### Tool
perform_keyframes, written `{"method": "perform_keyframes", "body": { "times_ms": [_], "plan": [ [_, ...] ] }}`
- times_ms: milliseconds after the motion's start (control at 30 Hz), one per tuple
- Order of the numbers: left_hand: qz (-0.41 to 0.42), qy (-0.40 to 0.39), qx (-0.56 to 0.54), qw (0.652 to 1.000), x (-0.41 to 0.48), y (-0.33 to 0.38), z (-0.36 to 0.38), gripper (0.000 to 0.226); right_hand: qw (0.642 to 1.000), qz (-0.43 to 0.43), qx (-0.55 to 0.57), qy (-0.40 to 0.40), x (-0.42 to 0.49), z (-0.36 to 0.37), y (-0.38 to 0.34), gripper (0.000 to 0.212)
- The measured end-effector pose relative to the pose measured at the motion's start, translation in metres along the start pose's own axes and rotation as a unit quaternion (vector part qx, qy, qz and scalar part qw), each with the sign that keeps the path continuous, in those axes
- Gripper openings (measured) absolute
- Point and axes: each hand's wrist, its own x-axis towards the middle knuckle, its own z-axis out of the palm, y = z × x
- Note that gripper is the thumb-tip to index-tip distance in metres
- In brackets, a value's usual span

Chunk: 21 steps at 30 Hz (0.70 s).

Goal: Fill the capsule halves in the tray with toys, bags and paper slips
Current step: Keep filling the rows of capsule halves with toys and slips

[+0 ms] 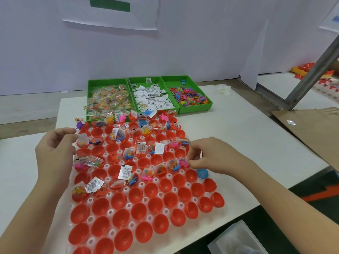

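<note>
the tray (pixel 149 217) is laid on a white table (pixel 238 134), packed with red capsule halves (pixel 119 199). just beyond the tray's far edge three green bins (pixel 194 109) are set side by side. bags (pixel 108 99) are heaped beyond its left corner, paper slips (pixel 154 97) beyond its middle and toys (pixel 189 94) beyond its right corner. the halves in the far part of the tray are seen loaded with these, while those in the near part are bare. a blue ball-like thing (pixel 202 173) is seen just beside the tray's right edge.

the left hand (pixel 55 153) is held over the tray's left edge, fingers loosely curled, thumb and forefinger apart, and nothing is seen in them. the right hand (pixel 207 156) is lowered at the tray's right edge, its fingertips (pixel 190 162) bunched at a filled half holding a pink toy (pixel 183 163). whether anything is pinched cannot be told.

the fillings are judged very light. the toys look soft and rubbery and are best pinched by body or limb. the bags look slick and crinkly, so a corner or seam is to be taken. the slips are thin and springy, and many stand out of their cups, so they should be pressed down. the halves are thin hard shells, seemingly seated loosely, and could be tipped by a careless push.
</note>
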Motion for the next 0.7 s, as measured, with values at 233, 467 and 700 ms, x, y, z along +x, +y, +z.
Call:
{"method": "perform_keyframes", "body": {
  "times_ms": [233,467,700],
  "plan": [
    [0.003,0.004,0.010,1.000,0.000,0.000,-0.003,0.026,0.997,0.001,-0.039,-0.062,0.003,-0.009,-0.009,0.012],
    [-0.005,0.016,0.036,0.999,0.008,-0.011,-0.007,0.021,0.995,0.011,0.092,-0.027,0.006,-0.047,0.018,0.012],
    [-0.053,0.017,0.005,0.998,0.027,-0.026,-0.012,0.029,0.904,0.109,0.240,0.337,0.101,-0.098,0.101,0.013]
  ]
}}
